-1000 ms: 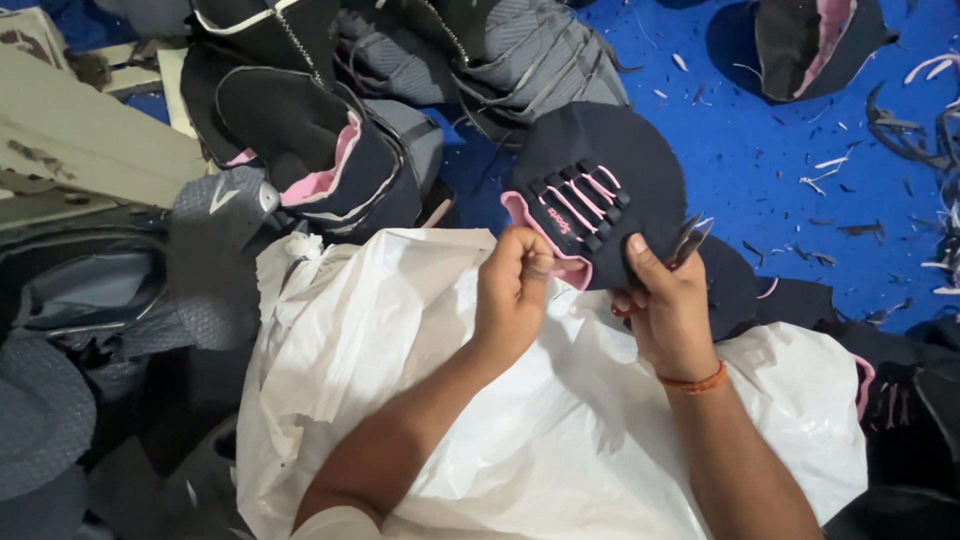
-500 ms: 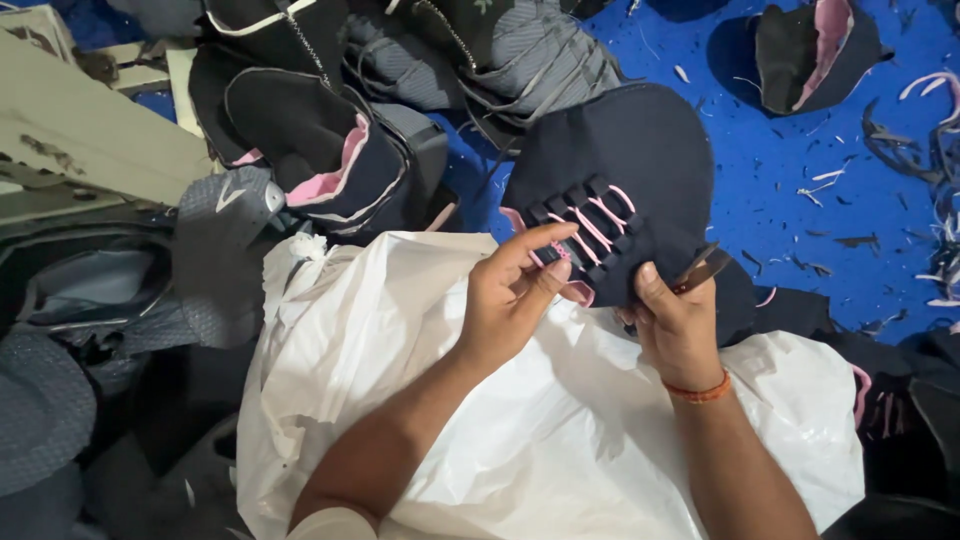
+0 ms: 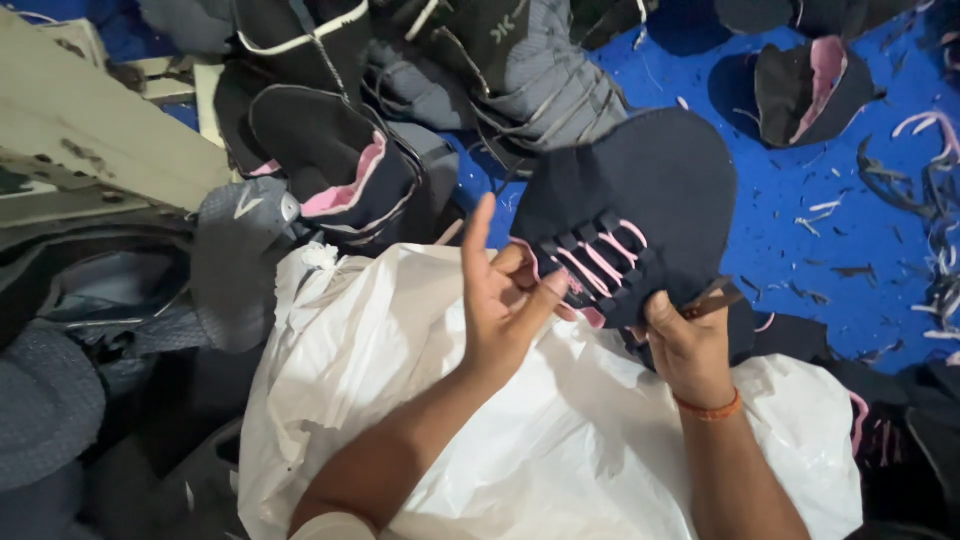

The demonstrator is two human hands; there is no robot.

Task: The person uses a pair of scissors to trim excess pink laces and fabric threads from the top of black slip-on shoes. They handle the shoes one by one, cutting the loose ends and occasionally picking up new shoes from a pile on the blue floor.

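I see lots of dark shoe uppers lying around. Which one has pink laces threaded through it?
The dark upper held by both hands: pink laces cross its front. The others around it show pink lining only, or none.
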